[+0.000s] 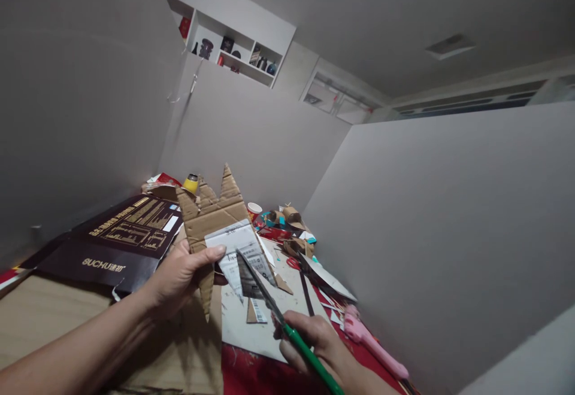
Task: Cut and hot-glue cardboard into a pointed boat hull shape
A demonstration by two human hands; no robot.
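A brown corrugated cardboard piece (211,214), cut into several sharp points, is upright in my left hand (176,276). My thumb presses on its front, over a white printed label (229,242); the other fingers are mostly hidden behind. My right hand (320,342) is wrapped round a pair of scissors (297,342) with green handles. Their blades reach up across the label toward my left thumb. Whether they touch the cardboard I cannot tell. Below the blades lies a small triangular cardboard scrap (255,312) with a barcode, resting on a pale board (265,340).
A dark flattened box (135,236) lies to the left on a wooden surface (58,323). On the right are a pink glue gun (375,342) and red-handled scissors (293,263). A paper cup (254,208) and cardboard scraps sit behind. Grey partitions (431,221) enclose the table.
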